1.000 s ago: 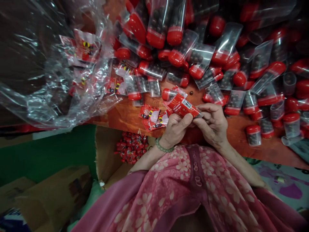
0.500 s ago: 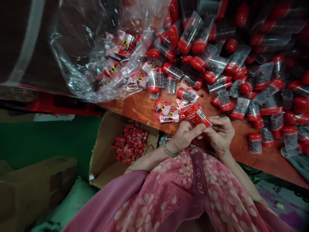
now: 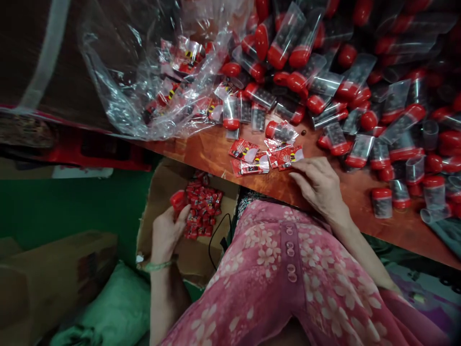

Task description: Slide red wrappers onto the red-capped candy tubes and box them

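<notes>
My left hand (image 3: 167, 233), with a bracelet at the wrist, is over the cardboard box (image 3: 153, 216) and holds a red packet (image 3: 177, 200) between thumb and fingers. Below it in the box lie many small red packets (image 3: 203, 206). My right hand (image 3: 319, 185) is at the table's front edge, thumb and fingers apart, its fingertips beside a flat red wrapper (image 3: 286, 156). More flat wrappers (image 3: 250, 163) lie to the left of that one. A red-capped clear container (image 3: 281, 130) rests just behind them.
Many clear containers with red caps (image 3: 360, 151) cover the right and back of the wooden table (image 3: 201, 149). A clear plastic bag (image 3: 126, 110) with wrappers stands at the back left. A green sack (image 3: 115, 307) and another carton (image 3: 61, 274) are at the lower left.
My left hand has moved from the table down left to the box, carrying the red packet. My right hand has let go of it and shifted slightly left and up, its fingers now apart.
</notes>
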`<act>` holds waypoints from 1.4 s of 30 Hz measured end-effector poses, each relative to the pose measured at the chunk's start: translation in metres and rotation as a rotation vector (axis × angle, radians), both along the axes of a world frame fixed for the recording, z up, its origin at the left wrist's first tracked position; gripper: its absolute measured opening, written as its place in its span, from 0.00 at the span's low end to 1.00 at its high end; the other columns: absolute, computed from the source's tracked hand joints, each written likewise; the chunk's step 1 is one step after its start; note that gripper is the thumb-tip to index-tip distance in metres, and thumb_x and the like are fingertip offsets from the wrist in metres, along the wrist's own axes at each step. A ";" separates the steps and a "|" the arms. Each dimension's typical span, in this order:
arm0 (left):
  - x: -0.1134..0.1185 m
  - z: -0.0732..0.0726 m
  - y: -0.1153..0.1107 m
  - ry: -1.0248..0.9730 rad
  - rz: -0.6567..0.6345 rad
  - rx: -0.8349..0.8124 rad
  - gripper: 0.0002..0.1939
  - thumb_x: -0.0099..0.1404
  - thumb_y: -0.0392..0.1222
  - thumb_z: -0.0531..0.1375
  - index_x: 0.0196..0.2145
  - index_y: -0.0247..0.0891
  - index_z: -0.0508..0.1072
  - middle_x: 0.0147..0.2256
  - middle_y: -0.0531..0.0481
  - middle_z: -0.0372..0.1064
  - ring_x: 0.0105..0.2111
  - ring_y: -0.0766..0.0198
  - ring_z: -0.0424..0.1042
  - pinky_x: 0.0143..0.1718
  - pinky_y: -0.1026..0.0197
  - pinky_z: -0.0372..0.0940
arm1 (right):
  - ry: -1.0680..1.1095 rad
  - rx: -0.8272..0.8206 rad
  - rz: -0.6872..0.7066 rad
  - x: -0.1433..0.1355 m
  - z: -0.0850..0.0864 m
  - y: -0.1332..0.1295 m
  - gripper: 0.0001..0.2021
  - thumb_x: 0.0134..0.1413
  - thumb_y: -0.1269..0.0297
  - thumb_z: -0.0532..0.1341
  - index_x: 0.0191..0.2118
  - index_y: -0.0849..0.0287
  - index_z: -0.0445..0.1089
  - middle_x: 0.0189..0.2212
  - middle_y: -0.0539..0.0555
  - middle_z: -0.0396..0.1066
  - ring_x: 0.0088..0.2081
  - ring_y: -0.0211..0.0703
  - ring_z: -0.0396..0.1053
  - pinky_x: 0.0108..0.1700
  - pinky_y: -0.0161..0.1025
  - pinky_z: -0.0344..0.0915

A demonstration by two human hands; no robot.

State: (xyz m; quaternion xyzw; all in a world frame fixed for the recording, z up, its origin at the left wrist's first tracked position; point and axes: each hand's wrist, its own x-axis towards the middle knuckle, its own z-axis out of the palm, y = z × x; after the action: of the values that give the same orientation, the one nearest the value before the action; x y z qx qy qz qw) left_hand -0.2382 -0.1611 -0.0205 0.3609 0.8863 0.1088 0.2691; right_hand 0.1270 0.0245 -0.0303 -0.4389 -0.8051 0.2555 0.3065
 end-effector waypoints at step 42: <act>0.105 -0.036 0.165 -0.018 -0.709 0.756 0.14 0.70 0.48 0.62 0.29 0.39 0.76 0.34 0.46 0.79 0.33 0.62 0.75 0.38 0.58 0.69 | -0.468 0.136 -0.533 0.070 0.013 0.018 0.25 0.65 0.48 0.61 0.59 0.61 0.69 0.52 0.69 0.72 0.52 0.63 0.70 0.53 0.59 0.69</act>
State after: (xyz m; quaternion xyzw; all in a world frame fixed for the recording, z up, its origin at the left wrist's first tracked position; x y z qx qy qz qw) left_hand -0.1327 0.0040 -0.0570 0.7100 0.6060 0.3268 0.1478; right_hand 0.1974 0.0424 -0.0170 -0.6584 -0.7260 0.0052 0.1984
